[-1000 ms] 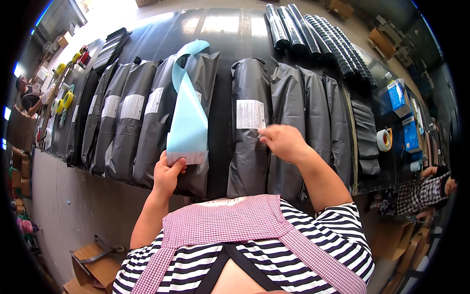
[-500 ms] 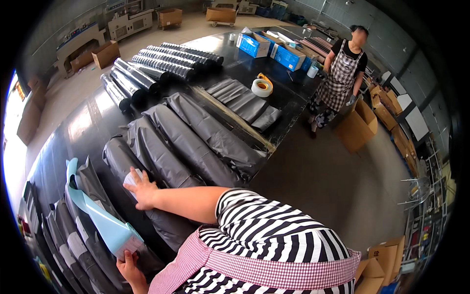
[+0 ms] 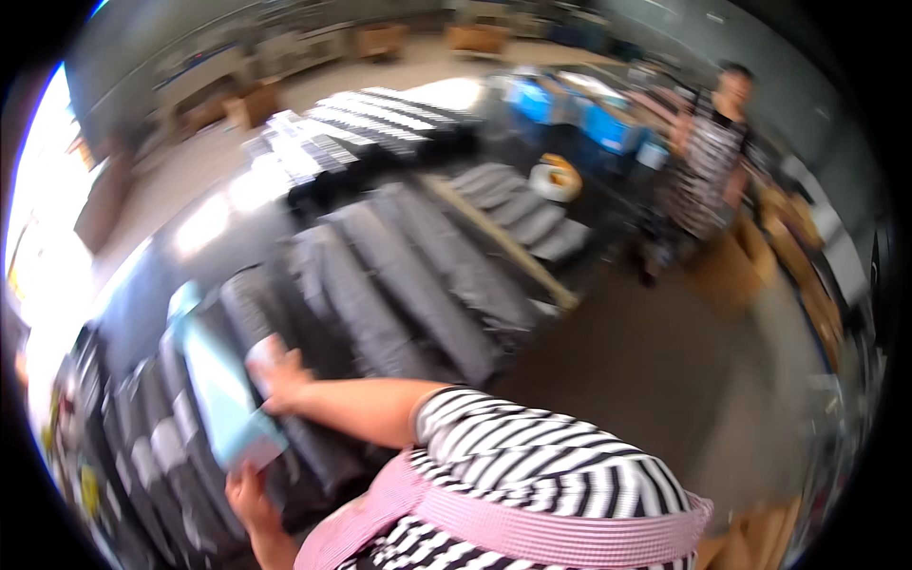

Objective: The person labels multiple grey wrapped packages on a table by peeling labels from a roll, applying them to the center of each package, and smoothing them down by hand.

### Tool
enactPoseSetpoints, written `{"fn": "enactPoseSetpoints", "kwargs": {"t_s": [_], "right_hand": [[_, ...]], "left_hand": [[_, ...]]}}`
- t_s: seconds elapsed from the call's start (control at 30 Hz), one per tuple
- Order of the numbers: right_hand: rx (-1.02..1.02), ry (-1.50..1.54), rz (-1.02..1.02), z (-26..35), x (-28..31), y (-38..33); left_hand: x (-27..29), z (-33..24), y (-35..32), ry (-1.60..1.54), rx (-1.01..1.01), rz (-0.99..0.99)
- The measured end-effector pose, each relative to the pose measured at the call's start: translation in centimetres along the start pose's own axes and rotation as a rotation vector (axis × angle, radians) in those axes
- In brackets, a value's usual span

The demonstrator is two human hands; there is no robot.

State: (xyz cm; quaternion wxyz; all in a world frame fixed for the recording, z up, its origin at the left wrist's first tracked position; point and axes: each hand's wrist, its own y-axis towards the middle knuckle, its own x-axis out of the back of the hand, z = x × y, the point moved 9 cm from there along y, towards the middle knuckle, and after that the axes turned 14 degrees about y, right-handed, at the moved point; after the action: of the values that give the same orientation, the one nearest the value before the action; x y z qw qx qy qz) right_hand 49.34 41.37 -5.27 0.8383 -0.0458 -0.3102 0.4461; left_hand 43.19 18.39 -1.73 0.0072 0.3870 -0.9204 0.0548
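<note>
1. Head view, blurred w/ motion: long dark table (image 3: 180,285) runs from lower left up toward upper right, covered w/ rows of grey poly mailer bags (image 3: 418,285).
2. Right hand (image 3: 277,376) lies flat on a grey mailer near the table's lower-left end, fingers spread and pressing a white label (image 3: 258,353) onto it; nothing gripped.
3. Left hand (image 3: 249,496) is at the table's near edge, lower left; fingers closed on the bottom end of a light-blue label backing strip (image 3: 223,394). Exact finger wrap is hard to tell in the blur.
4. That strip runs up and left from the left hand, lying across the mailers, just beside the right hand on its left side.
5. More grey mailers w/ white labels (image 3: 142,456) sit left of the strip, overlapping toward the table's left end.
6. Further up the table, a wooden strip (image 3: 503,252) separates one mailer row from a shorter row (image 3: 532,214) on the right edge.
7. Tape roll (image 3: 556,178) sits near the table's right edge, past the short row.
8. Striped dark bags (image 3: 380,119) are at the far end; blue boxes (image 3: 570,109) near the far right corner.
9. Another person (image 3: 708,161) in a checked apron stands off the table's right side, well apart, beside cardboard boxes (image 3: 741,266).
</note>
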Motion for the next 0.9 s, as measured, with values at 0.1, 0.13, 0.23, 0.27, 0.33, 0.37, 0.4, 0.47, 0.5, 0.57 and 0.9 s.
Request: {"fn": "enactPoseSetpoints", "kwargs": {"t_s": [0.1, 0.13, 0.23, 0.27, 0.33, 0.37, 0.4, 0.47, 0.5, 0.57, 0.9], "right_hand": [[0.388, 0.136, -0.219, -2.4, 3.8, 2.5], [0.503, 0.110, -0.222, -1.5, 4.4, 1.0], [1.092, 0.190, -0.449, 6.7, 9.0, -13.8], [1.299, 0.087, -0.303, 8.5, 7.9, -17.4], [1.589, -0.330, -0.075, 9.5, 2.2, -23.8], [1.577, -0.460, -0.112, 9.5, 0.3, -24.6], [1.565, -0.589, -0.154, 9.8, -0.1, -24.9], [1.540, -0.557, -0.188, 10.3, 1.1, -24.1], [1.533, -0.433, -0.177, 10.1, 2.0, -23.7], [1.475, -0.162, -0.130, 9.9, 3.4, -23.4], [1.289, -0.025, 0.020, 11.9, 0.2, -24.3]], "left_hand": [[-2.7, -2.6, 0.3, -0.043, -0.015, 0.006], [-2.2, -2.5, -0.1, -0.078, -0.005, -0.074], [-2.8, -4.3, -1.5, -0.109, 0.103, -0.052], [-3.2, -4.8, -1.5, -0.154, 0.036, -0.006], [-3.9, -3.6, -2.1, -0.296, -0.038, 0.099], [-3.8, -2.0, -2.7, -0.262, 0.051, 0.118], [-4.9, -2.7, -3.5, -0.322, 0.106, 0.157], [-5.8, -2.5, -4.4, -0.384, 0.167, 0.199], [-5.4, -3.4, -4.7, -0.264, 0.050, 0.225], [-5.2, -5.3, -5.1, 0.039, -0.189, 0.302], [-1.2, -5.6, -9.9, 0.134, -0.229, 0.054]]}}
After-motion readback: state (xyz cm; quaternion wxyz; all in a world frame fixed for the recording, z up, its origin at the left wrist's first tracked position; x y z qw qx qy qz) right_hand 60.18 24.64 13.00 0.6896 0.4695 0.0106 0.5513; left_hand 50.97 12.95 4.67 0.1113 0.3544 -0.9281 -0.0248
